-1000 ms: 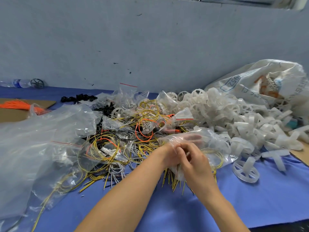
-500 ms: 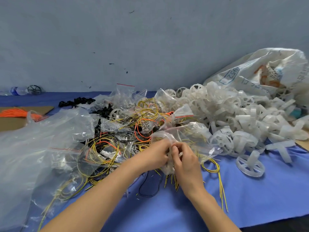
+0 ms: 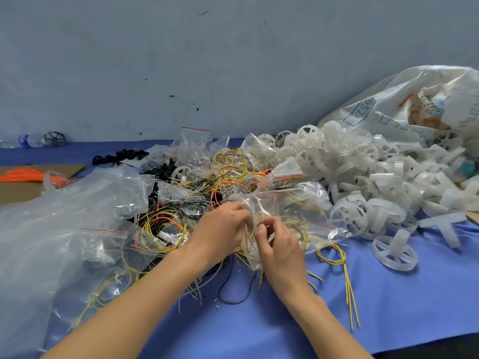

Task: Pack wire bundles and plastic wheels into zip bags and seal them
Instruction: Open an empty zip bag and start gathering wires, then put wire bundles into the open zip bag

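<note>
Both hands work the mouth of a zip bag with wire in it.

From my remote seat I see the left hand (image 3: 223, 229) and right hand (image 3: 280, 244) close together over the blue desk (image 3: 388, 307), each pinching the crumpled film of a clear zip bag (image 3: 293, 211) that holds a yellow wire coil (image 3: 298, 226). Yellow ends show below the hands; I cannot tell whether they are inside. I'd tuck everything in, lay the two lips flat and run the pinch along the strip from one end, pressing air out. Just right, a loose wire bundle (image 3: 334, 255) and a single plastic wheel (image 3: 394, 251) lie on the desk. To the left, a large clear bag (image 3: 64, 216) holds more wire. Farther back, small red-striped zip bags (image 3: 195, 141) sit among loose wires, and a white sack (image 3: 414, 104) spills the wheel heap (image 3: 363, 161).
</note>
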